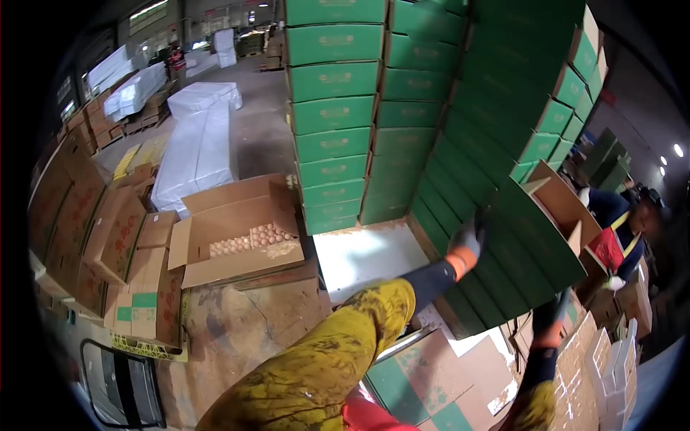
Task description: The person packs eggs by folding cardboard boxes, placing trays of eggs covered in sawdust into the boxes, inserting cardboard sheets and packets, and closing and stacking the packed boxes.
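A large green cardboard box [535, 251] with brown open flaps is tilted in front of the stacked green boxes. My left hand [468, 243], in a dark glove with an orange cuff, holds its left side, fingers closed against the cardboard. At its lower right edge, my right hand [552, 316], gloved the same way, grips it from below; its fingertips are partly hidden. Behind stand tall stacks of green boxes [334, 111]. A white sheet [370, 251] lies on the surface between the stacks and my left arm.
An open carton of eggs [251, 241] sits left, near brown cartons [115, 233] and white wrapped goods [198, 144]. A flattened green-and-brown carton [438, 381] lies below my arms. At the right, a person [624, 233] stands close behind the box, near white trays [611, 366].
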`<state>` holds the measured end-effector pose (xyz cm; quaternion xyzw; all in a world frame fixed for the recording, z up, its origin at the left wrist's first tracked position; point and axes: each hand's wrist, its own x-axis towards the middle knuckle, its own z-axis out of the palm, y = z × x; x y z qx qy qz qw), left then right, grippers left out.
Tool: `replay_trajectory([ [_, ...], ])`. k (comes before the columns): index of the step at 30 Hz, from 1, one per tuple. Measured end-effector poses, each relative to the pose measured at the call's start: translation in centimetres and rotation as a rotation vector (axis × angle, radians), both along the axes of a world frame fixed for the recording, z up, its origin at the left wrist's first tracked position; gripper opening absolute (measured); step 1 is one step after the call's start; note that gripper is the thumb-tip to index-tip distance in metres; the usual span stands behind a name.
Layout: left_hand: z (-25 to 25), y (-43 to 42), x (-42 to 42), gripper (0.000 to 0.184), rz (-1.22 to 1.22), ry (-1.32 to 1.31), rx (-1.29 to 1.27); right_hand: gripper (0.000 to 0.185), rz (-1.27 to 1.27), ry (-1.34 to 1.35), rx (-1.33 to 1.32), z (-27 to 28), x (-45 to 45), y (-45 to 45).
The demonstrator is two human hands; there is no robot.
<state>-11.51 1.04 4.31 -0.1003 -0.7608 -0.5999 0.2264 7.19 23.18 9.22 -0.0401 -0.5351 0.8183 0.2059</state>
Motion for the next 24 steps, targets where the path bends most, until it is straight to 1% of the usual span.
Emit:
replay_trajectory([
  [1,0.6,-0.8,3.2,0.061,0.053,-0.025,-0.188,0.064,-0.179,-0.045,0.048,0.6,3.6,-3.2],
  [2,0.2,-2.4,7.1,0.066,-0.034,0.104,-0.243,0.065,-0.215,-0.111,0.135,-4.5,7.3,-0.2],
  [3,-0.1,-4.1,11.2,0.070,-0.127,0.232,-0.291,0.067,-0.259,-0.224,0.260,-5.9,12.2,-1.4],
  [4,-3.4,-5.0,14.9,0.070,-0.266,0.296,-0.461,0.066,-0.375,-0.365,0.356,-9.1,16.4,-0.7],
  [5,-8.7,-5.4,19.0,0.069,-0.451,0.283,-0.728,0.070,-0.496,-0.422,0.614,-16.9,21.2,2.5],
  [6,-12.6,-7.3,23.9,0.071,-0.616,0.276,-0.627,0.069,-0.538,-0.554,0.618,-18.5,25.6,1.1],
  [7,-16.2,-8.9,28.4,0.080,-0.674,0.225,-0.786,0.068,-0.539,-0.667,0.549,-18.7,28.8,-0.8],
  [8,-16.1,-10.7,31.4,0.085,-0.783,-0.014,-0.998,0.066,-0.539,-0.727,0.492,-18.6,31.2,-2.3],
  [9,-19.7,-11.2,33.9,0.089,-0.753,-0.099,-1.024,0.065,-0.539,-0.761,0.451,-18.6,33.0,-3.0],
  [10,-19.8,-11.9,34.8,0.091,-0.718,-0.047,-1.061,0.064,-0.538,-0.776,0.431,-18.5,34.2,-3.4],
  [12,-18.7,-11.5,34.4,0.092,-0.741,-0.046,-1.085,0.061,-0.541,-0.778,0.406,-17.9,36.1,-3.7],
  [13,-19.6,-11.3,34.4,0.093,-0.717,-0.028,-1.050,0.059,-0.540,-0.768,0.400,-17.6,36.8,-3.6],
  [14,-18.9,-11.5,34.2,0.093,-0.712,-0.014,-1.104,0.058,-0.538,-0.745,0.404,-17.0,37.2,-3.3],
  [16,-19.2,-11.6,35.6,0.093,-0.684,-0.031,-1.082,0.055,-0.529,-0.711,0.394,-16.0,38.4,-2.9],
  [18,-18.3,-11.5,34.9,0.091,-0.689,-0.054,-1.118,0.053,-0.524,-0.657,0.383,-15.1,39.6,-2.3],
  [19,-17.7,-11.0,35.0,0.091,-0.632,-0.050,-1.059,0.051,-0.515,-0.631,0.377,-14.5,40.2,-2.0],
  [20,-14.8,-10.6,34.8,0.090,-0.575,-0.046,-1.000,0.050,-0.512,-0.603,0.376,-14.0,40.7,-1.8],
  [21,-11.7,-10.0,34.3,0.090,-0.472,0.101,-0.916,0.048,-0.505,-0.579,0.374,-13.4,41.3,-1.5],
  [22,-6.9,-9.5,33.8,0.091,-0.368,0.244,-0.828,0.047,-0.494,-0.558,0.375,-12.9,42.0,-1.3],
  [23,-2.3,-9.1,33.3,0.088,-0.321,0.307,-0.747,0.046,-0.484,-0.536,0.373,-12.4,42.7,-1.0],
  [24,0.9,-8.6,32.6,0.086,-0.275,0.370,-0.666,0.044,-0.469,-0.505,0.372,-12.0,43.5,-0.6],
])
